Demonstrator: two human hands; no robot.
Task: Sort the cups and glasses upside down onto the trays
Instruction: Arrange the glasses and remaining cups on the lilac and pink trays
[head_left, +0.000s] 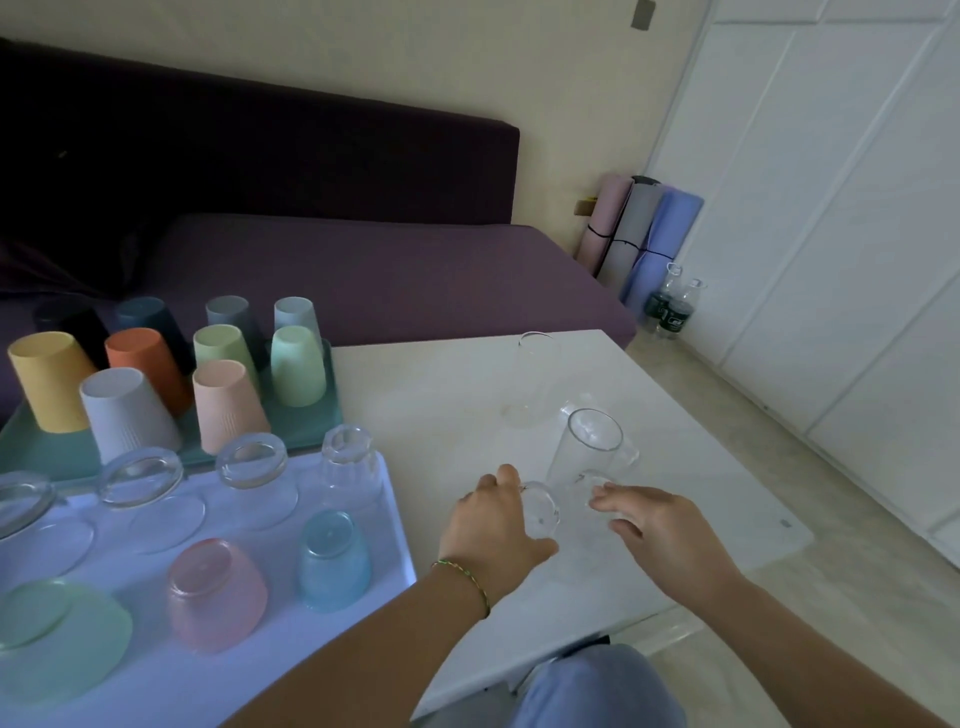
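My left hand (493, 525) grips a small clear glass (541, 512) just above the white table (441, 395), right of the trays. My right hand (660, 530) has its fingers stretched out, the tips by that glass and by the foot of an upright clear mug (592, 449) with a handle. I cannot tell which of them they touch. A tall clear glass (535, 379) stands upright farther back. The white tray (384, 499) holds several upturned glasses, among them a pink glass (215, 592) and a blue glass (332, 558). The teal tray (327, 415) behind it carries several upturned coloured plastic cups.
A purple sofa (363, 270) runs along the far side of the table. Rolled mats (639, 234) and two bottles (672, 306) stand by the wall at the right. The table's right edge drops to the tiled floor. My knee (587, 691) shows below the front edge.
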